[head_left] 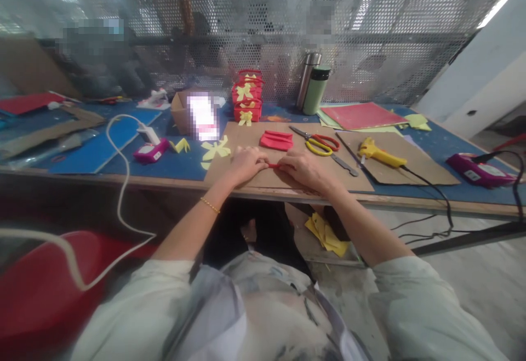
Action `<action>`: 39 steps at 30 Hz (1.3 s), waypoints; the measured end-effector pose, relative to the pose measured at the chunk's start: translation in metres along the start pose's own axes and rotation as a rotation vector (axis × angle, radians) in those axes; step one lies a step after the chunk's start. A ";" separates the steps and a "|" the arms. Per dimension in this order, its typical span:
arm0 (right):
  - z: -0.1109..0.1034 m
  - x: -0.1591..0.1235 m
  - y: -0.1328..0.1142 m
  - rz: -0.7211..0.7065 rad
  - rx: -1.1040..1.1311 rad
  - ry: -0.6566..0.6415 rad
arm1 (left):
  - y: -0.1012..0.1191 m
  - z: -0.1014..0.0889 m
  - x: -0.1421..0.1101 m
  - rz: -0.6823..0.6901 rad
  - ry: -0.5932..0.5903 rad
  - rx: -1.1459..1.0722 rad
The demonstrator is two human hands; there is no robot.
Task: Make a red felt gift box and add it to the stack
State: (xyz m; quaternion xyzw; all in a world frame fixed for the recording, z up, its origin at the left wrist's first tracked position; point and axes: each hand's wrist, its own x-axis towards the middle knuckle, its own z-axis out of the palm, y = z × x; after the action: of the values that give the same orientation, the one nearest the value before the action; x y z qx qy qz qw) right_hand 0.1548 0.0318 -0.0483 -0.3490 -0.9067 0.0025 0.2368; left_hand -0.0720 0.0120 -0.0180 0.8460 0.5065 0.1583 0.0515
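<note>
Holding a narrow red strip (274, 166) near the centre of the frame, low over a cardboard sheet (242, 136), gripping one end with the closed fingertips of the left hand (249, 165) and the other with those of the right hand (303, 169), and so hiding both ends from view. Showing just above the hands a folded red piece (276, 141), lying flat and bearing no yellow bow. Displaying to its right a pair of scissors (307, 136), then a grey metal tool (345, 165), and farther right a yellow glue gun (382, 155), lying out of both hands. Including at centre left a yellow paper shape (224, 150), lying loose on the blue tabletop (181, 165). Displaying at upper centre a red stack (247, 98), carrying yellow bows (245, 118) and looking finished. Seeming, by comparison, only partway along with the strip and the folded piece: lying apart, not yet joined, and lacking any bow. Showing beyond, right of upper centre, a steel flask (306, 76) and a green bottle (316, 91), standing upright, and at right a red sheet (365, 115).
</note>
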 end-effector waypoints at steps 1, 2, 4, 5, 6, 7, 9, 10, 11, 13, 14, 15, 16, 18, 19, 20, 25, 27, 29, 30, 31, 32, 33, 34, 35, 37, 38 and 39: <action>0.001 0.001 -0.001 -0.005 -0.012 0.009 | 0.002 0.001 -0.001 0.012 0.003 0.027; 0.002 0.002 -0.002 -0.006 -0.018 0.017 | 0.004 0.002 -0.002 0.024 0.007 0.046; 0.004 0.004 -0.004 -0.002 -0.011 0.029 | 0.007 0.003 -0.003 0.046 0.013 0.059; 0.004 0.005 -0.004 0.003 0.001 0.028 | 0.007 0.004 -0.004 0.053 0.013 0.056; 0.004 0.007 -0.005 0.015 0.014 0.021 | 0.008 0.005 -0.004 0.054 0.013 0.051; 0.004 0.008 -0.006 0.034 0.027 0.009 | 0.007 0.005 -0.004 0.050 0.013 0.043; 0.003 0.010 -0.006 0.082 0.040 -0.022 | 0.006 0.006 -0.002 0.031 0.013 0.019; 0.002 0.010 -0.006 0.107 0.037 -0.038 | 0.005 0.006 -0.001 0.016 0.015 0.005; 0.001 0.011 -0.006 0.128 0.029 -0.053 | 0.005 0.006 0.000 -0.004 0.018 -0.008; 0.000 0.012 -0.007 0.162 0.003 -0.081 | 0.005 0.005 0.003 -0.044 0.020 -0.028; -0.001 0.012 -0.007 0.179 -0.010 -0.091 | 0.006 0.004 0.004 -0.060 0.017 -0.034; -0.001 0.012 -0.008 0.197 -0.022 -0.099 | 0.006 0.003 0.005 -0.074 0.012 -0.037; -0.001 0.012 -0.009 0.214 -0.031 -0.105 | 0.008 0.002 0.006 -0.085 0.006 -0.036; -0.002 0.012 -0.010 0.241 -0.039 -0.107 | 0.010 0.001 0.008 -0.097 -0.013 -0.023; -0.002 0.012 -0.010 0.249 -0.040 -0.108 | 0.010 0.000 0.008 -0.100 -0.021 -0.014; -0.003 0.012 -0.010 0.254 -0.040 -0.109 | 0.011 0.000 0.008 -0.104 -0.027 -0.007; -0.005 0.010 -0.010 0.247 -0.056 -0.108 | 0.009 0.004 0.010 -0.110 -0.023 0.013; -0.005 0.009 -0.009 0.215 -0.067 -0.095 | 0.007 0.007 0.011 -0.105 -0.013 0.042; -0.004 0.007 -0.008 0.183 -0.079 -0.075 | 0.007 0.011 0.011 -0.094 -0.008 0.081; -0.003 0.006 -0.007 0.172 -0.085 -0.064 | 0.006 0.012 0.011 -0.087 -0.006 0.096; -0.001 0.005 -0.006 0.164 -0.092 -0.052 | 0.006 0.013 0.011 -0.079 -0.002 0.106; 0.001 0.003 -0.004 0.158 -0.101 -0.039 | 0.006 0.014 0.011 -0.071 0.002 0.110; 0.002 0.002 -0.003 0.154 -0.110 -0.023 | 0.006 0.014 0.011 -0.064 0.007 0.107; 0.004 0.000 -0.001 0.151 -0.118 -0.007 | 0.005 0.015 0.011 -0.060 0.007 0.101; 0.005 -0.001 0.000 0.150 -0.123 0.010 | 0.005 0.015 0.011 -0.060 0.004 0.092; 0.007 -0.004 0.003 0.155 -0.126 0.037 | 0.004 0.014 0.011 -0.069 -0.012 0.075; 0.008 -0.005 0.004 0.160 -0.122 0.047 | 0.003 0.013 0.012 -0.071 -0.025 0.066; 0.008 -0.006 0.005 0.164 -0.113 0.054 | 0.002 0.012 0.012 -0.068 -0.036 0.056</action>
State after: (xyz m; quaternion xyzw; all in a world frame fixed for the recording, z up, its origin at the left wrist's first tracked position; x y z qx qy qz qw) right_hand 0.1585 0.0336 -0.0587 -0.4349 -0.8670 -0.0388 0.2400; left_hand -0.0607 0.0223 -0.0264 0.8322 0.5381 0.1267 0.0422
